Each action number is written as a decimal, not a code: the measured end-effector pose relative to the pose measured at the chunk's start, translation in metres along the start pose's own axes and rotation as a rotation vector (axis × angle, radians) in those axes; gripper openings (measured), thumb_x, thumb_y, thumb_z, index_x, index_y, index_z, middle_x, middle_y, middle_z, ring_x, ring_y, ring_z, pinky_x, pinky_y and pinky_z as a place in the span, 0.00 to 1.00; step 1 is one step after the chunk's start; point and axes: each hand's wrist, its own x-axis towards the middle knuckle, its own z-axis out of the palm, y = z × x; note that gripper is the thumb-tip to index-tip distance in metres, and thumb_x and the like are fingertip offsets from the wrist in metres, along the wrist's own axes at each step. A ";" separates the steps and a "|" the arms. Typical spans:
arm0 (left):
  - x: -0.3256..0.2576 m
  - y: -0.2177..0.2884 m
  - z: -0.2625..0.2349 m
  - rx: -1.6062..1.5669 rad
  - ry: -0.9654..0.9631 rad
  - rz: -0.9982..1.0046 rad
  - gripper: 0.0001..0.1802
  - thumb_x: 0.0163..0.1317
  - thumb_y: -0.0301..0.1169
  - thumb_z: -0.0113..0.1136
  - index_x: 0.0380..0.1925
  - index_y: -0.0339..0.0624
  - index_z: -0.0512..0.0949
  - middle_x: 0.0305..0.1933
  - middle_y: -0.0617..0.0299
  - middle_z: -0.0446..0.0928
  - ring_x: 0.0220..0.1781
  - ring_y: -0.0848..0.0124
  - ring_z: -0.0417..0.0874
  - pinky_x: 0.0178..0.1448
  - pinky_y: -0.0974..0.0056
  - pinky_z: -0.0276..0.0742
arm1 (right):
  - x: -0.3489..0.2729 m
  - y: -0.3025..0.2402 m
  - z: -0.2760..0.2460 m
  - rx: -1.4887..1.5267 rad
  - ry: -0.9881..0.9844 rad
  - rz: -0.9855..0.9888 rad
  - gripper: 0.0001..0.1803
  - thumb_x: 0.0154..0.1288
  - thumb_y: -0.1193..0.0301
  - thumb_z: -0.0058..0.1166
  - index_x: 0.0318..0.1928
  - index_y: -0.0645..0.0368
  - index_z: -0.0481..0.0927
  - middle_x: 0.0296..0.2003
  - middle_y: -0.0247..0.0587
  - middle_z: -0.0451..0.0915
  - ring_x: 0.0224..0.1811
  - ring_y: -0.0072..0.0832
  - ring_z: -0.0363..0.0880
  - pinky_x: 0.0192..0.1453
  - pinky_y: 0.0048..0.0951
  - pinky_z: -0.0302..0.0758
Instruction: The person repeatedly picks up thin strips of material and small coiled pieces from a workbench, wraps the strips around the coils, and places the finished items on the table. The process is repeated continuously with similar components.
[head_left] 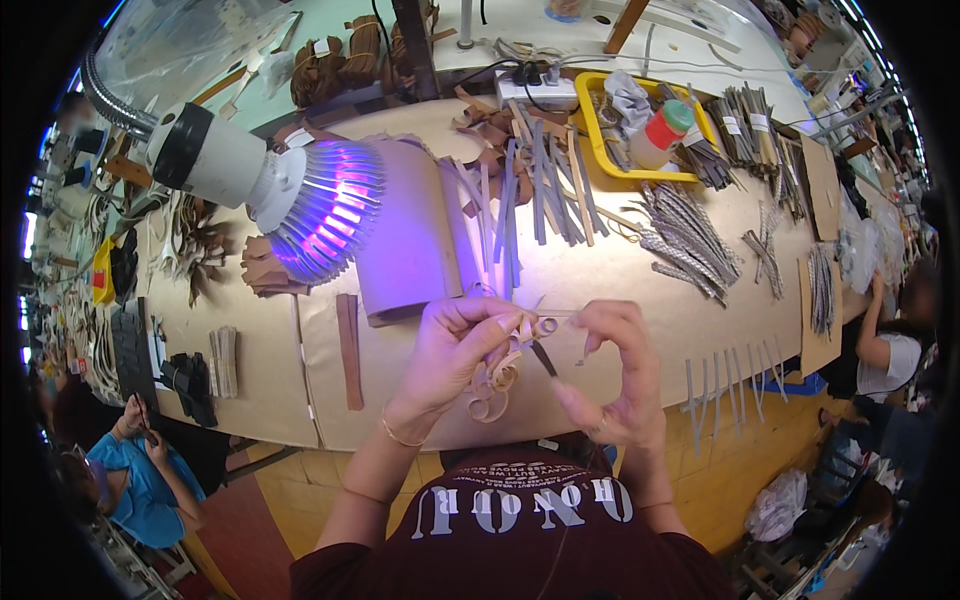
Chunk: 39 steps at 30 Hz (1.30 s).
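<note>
My left hand [462,352] is closed, thumb against fingers, on a bunch of curled beige strips [492,378]. Their loops hang below the fingertips, and one small coil [547,326] sticks out toward the right. Facing it, my right hand [625,372] is raised with thumb and forefinger apart in a C shape. Between the two hands slants a thin dark stick-like piece [544,360], its lower end close to my right thumb; I cannot tell what it is or what supports it. A flat brown strip [350,350] lies on the table left of my left hand.
A lamp with a glowing purple finned head [325,212] hangs over a brown curved form [410,230]. Grey and beige strips [560,185], woven strips [690,240] and a yellow tray [590,130] with a red-and-green bottle [662,135] lie beyond. Grey strips [735,380] overhang the front edge. Other people sit at both sides.
</note>
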 end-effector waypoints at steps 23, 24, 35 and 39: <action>-0.028 -0.056 -0.036 -0.110 0.236 -0.048 0.12 0.70 0.33 0.55 0.35 0.34 0.78 0.25 0.66 0.71 0.23 0.79 0.64 0.29 0.72 0.60 | -0.128 0.001 -0.148 0.278 0.509 0.300 0.06 0.67 0.75 0.59 0.40 0.67 0.83 0.28 0.35 0.79 0.28 0.25 0.78 0.44 0.27 0.74; -0.028 -0.057 -0.036 -0.024 0.275 -0.019 0.12 0.70 0.33 0.55 0.35 0.33 0.78 0.26 0.65 0.72 0.23 0.79 0.64 0.29 0.72 0.61 | -0.132 0.018 -0.144 0.085 0.493 0.457 0.08 0.67 0.76 0.58 0.44 0.67 0.83 0.27 0.35 0.79 0.28 0.25 0.77 0.42 0.25 0.74; -0.037 -0.052 -0.028 0.627 0.047 0.019 0.06 0.62 0.20 0.57 0.36 0.34 0.83 0.37 0.60 0.83 0.33 0.78 0.77 0.36 0.70 0.72 | -0.157 0.104 -0.087 -0.951 0.563 1.053 0.27 0.54 0.59 0.72 0.50 0.56 0.76 0.32 0.41 0.80 0.36 0.38 0.81 0.41 0.38 0.75; -0.042 -0.049 -0.028 0.905 -0.121 0.012 0.06 0.57 0.22 0.61 0.34 0.39 0.83 0.34 0.61 0.83 0.32 0.73 0.79 0.37 0.66 0.74 | -0.153 0.090 -0.080 -1.384 0.536 0.880 0.25 0.57 0.56 0.68 0.49 0.54 0.74 0.40 0.42 0.78 0.38 0.43 0.79 0.46 0.38 0.70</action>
